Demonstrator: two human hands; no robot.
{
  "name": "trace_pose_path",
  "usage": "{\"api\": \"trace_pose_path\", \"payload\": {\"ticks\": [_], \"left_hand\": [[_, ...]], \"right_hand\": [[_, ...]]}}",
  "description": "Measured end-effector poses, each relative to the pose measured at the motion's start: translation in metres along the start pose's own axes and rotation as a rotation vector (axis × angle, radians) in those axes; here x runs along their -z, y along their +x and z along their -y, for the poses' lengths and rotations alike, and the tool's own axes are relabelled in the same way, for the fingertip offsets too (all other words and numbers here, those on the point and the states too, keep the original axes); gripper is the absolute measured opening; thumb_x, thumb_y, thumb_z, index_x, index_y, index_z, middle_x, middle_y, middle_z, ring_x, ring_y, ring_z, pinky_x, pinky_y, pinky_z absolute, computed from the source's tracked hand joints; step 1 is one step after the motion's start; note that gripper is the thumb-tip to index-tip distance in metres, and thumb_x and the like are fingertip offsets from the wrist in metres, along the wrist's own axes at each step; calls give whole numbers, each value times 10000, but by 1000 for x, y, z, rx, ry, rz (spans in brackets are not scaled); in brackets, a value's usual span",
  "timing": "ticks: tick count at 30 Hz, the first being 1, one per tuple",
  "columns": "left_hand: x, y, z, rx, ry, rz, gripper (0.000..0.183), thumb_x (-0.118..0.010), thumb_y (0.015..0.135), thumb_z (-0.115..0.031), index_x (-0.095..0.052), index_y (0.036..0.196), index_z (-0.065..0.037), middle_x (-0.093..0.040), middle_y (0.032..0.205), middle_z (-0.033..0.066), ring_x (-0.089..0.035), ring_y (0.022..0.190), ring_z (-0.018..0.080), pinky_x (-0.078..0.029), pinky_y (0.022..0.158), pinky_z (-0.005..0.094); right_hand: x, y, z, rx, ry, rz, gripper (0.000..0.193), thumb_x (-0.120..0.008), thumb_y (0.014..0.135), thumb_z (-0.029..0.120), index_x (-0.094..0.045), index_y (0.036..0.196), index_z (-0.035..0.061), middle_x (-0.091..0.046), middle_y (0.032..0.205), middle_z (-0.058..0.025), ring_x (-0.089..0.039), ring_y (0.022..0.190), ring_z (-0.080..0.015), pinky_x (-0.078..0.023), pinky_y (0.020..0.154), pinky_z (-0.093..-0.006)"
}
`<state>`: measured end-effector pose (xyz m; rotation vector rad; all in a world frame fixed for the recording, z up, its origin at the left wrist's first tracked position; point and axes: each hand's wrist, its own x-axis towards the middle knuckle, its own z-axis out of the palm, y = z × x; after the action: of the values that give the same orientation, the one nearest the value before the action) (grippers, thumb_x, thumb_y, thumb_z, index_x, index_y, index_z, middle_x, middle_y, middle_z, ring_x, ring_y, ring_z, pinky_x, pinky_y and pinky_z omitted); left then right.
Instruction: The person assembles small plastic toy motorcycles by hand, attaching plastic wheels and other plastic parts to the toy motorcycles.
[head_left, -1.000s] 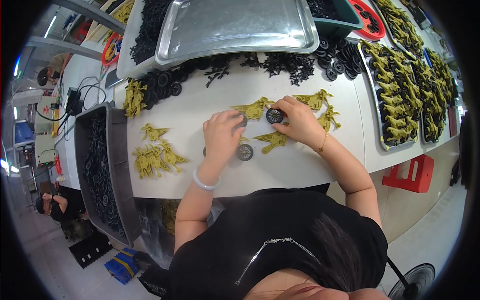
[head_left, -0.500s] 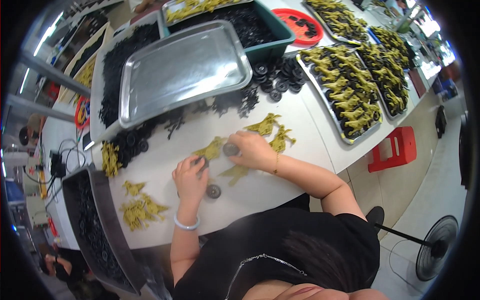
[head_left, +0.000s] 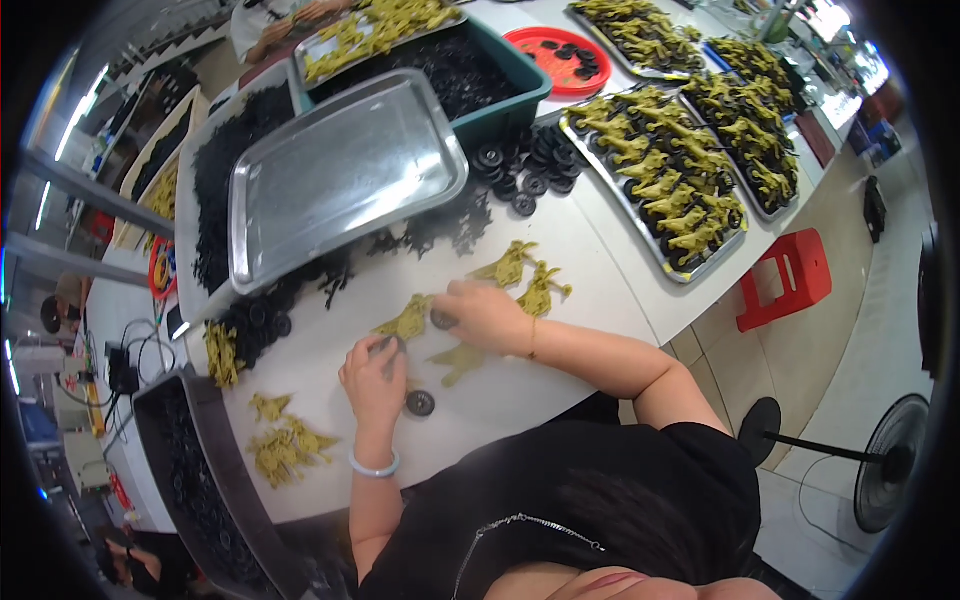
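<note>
My right hand point(head_left: 487, 318) pinches a black disc point(head_left: 442, 319), wheel-like in shape, between thumb and fingers just above the white table. My left hand point(head_left: 374, 382), palm down with fingers curled, has a second dark disc point(head_left: 387, 345) at its fingertips. Between and beyond the hands lies an olive-yellow animal-shaped plastic piece point(head_left: 405, 318). Another blurred yellow piece point(head_left: 458, 362) is below my right hand. A loose black wheel point(head_left: 420, 403) rests right of my left wrist. Two more yellow pieces point(head_left: 538, 288) lie beyond my right wrist.
An empty metal tray point(head_left: 345, 185) leans over bins of black parts. Filled trays point(head_left: 660, 185) of yellow figures stand right, near a red plate point(head_left: 557, 60) and loose wheels point(head_left: 535, 165). A grey bin point(head_left: 205, 480) and yellow pieces point(head_left: 290, 448) are left; a red stool point(head_left: 790, 280) is right.
The whole view has shifted a little, so the table things appear slightly lower and farther left. Both hands keep nearly the same places over the table, each still with its disc.
</note>
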<state>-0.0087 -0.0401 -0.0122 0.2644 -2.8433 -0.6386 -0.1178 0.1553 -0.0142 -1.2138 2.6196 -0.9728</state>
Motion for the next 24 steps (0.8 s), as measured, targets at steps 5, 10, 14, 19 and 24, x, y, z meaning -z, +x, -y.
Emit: {"api": "trace_pose_path", "payload": {"ticks": [5, 10, 14, 19, 24], "left_hand": [[-2, 2, 4, -36, -13, -27, 188, -688, 760, -171, -732, 939, -134, -606, 1040, 43, -560, 988, 236, -383, 874, 389], [-6, -1, 2, -20, 40, -79, 195, -674, 768, -167, -720, 956, -139, -614, 1041, 39, -560, 989, 227, -384, 871, 404], [5, 2, 26, -49, 79, -220, 219, -650, 784, -180, -687, 995, -133, -627, 1036, 34, -561, 998, 232, -388, 881, 420], [46, 44, 84, 123, 374, -274, 234, -657, 775, -143, -662, 997, -68, -612, 986, 100, -567, 953, 308, -455, 825, 424], [28, 52, 126, 157, 319, -298, 234, -687, 744, -113, -652, 959, -28, -615, 952, 130, -581, 922, 340, -477, 808, 418]], "right_hand": [[0, 3, -2, -2, 71, 36, 347, -717, 694, 133, -602, 1018, 80, -555, 928, -123, -561, 897, -318, -477, 788, -403], [1, 1, 6, -45, -59, 74, 402, -746, 719, 159, -600, 1074, 40, -583, 1025, -125, -564, 962, -318, -464, 851, -392], [42, 1, -20, -110, 67, -250, 399, -727, 769, 118, -611, 1146, 63, -632, 1032, -93, -604, 923, -257, -493, 803, -340], [83, 4, -126, -231, -433, -320, 242, -660, 820, 109, -639, 1051, 40, -624, 1003, -97, -613, 894, -276, -491, 770, -361], [77, -12, -146, -266, -327, -261, 170, -673, 791, 94, -623, 933, 13, -600, 997, -109, -587, 925, -309, -471, 803, -386]]}}
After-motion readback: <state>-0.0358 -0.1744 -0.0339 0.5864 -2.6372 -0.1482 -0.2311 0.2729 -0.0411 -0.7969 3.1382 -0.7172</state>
